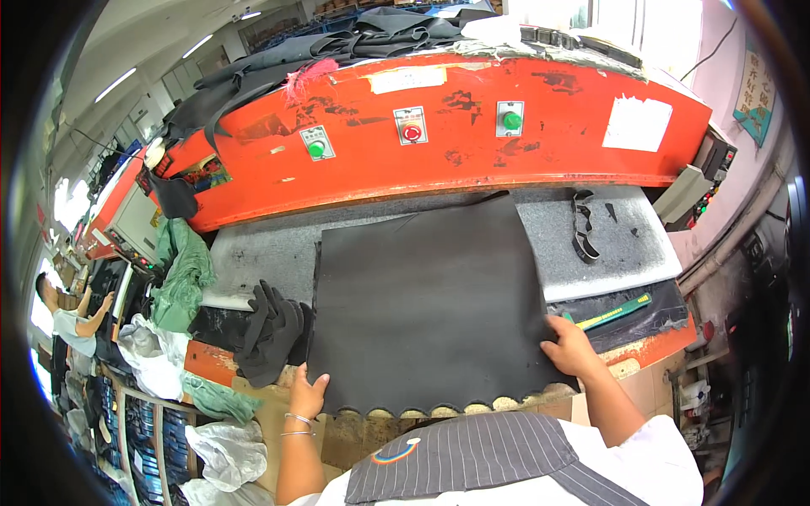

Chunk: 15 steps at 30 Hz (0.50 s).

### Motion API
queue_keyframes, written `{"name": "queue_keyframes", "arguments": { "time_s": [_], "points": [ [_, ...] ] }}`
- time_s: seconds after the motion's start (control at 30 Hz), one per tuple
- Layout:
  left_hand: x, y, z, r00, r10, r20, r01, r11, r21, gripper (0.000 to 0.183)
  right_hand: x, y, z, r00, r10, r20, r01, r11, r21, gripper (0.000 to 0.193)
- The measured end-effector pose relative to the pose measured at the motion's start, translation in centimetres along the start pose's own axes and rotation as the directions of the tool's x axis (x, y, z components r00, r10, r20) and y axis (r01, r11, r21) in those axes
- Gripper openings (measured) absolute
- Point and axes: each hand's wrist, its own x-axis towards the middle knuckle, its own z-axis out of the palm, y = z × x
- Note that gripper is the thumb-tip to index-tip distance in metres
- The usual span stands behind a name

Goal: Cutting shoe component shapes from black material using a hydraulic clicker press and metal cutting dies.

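Observation:
A large black sheet (430,304), leather-like and scalloped along its near edge, spreads over the press bed in front of me. My left hand (308,392) grips its near left corner, thumb on top and the fingers hidden underneath. At the right edge, my right hand (570,347) pinches the sheet between thumb and fingers. The sheet's far part rests on the grey cutting pad (253,253). Its near edge hangs past the bed toward my apron. Beyond the sheet's right side lies a wavy metal cutting die (584,226) with a small dark scrap beside it.
A red machine beam (371,160) with green and red buttons spans the far side. Dark gloves or cut pieces (268,333) lie at the left, near green plastic (179,270) and white bags (152,354). A green-and-yellow tool (616,312) lies right. Another person (76,325) works far left.

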Motion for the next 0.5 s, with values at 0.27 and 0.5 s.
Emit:
{"name": "queue_keyframes", "arguments": {
  "time_s": [0.27,0.5],
  "points": [
    [0.1,-3.4,0.2,0.999,-0.021,0.024,0.021,1.000,-0.003,0.041,3.0,-7.5,5.2,0.964,-0.151,0.218,0.195,0.962,-0.194,0.045],
    [2.4,-1.7,-1.6,0.957,-0.191,0.217,0.213,0.974,-0.084,0.034,4.5,1.0,1.4,0.963,0.215,0.162,-0.199,0.974,-0.109,0.064]
  ]
}}
